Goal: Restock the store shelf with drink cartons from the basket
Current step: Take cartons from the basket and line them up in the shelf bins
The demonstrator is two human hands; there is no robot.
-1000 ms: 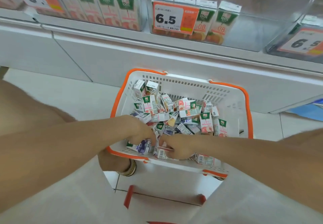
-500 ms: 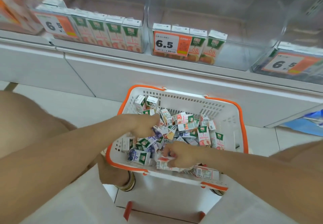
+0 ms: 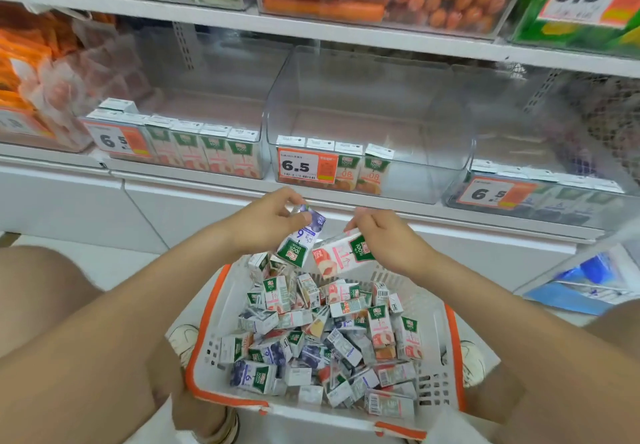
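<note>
While both hands hung at frame centre above the basket (image 3: 433, 326), the left hand (image 3: 270, 224) pinched a purple blueberry carton (image 3: 301, 241) by its top. The right hand (image 3: 388, 239) gripped a tilted pink peach carton (image 3: 341, 255) just beside it. Below them, loose cartons (image 3: 322, 339) lay heaped in the white, orange-rimmed basket. Above, on the shelf (image 3: 346, 206), a clear bin (image 3: 433, 132) held a short row of orange-fruit cartons (image 3: 372, 170) behind a 6.5 price tag (image 3: 306, 166). More peach cartons (image 3: 207, 149) stood in line at centre left.
</note>
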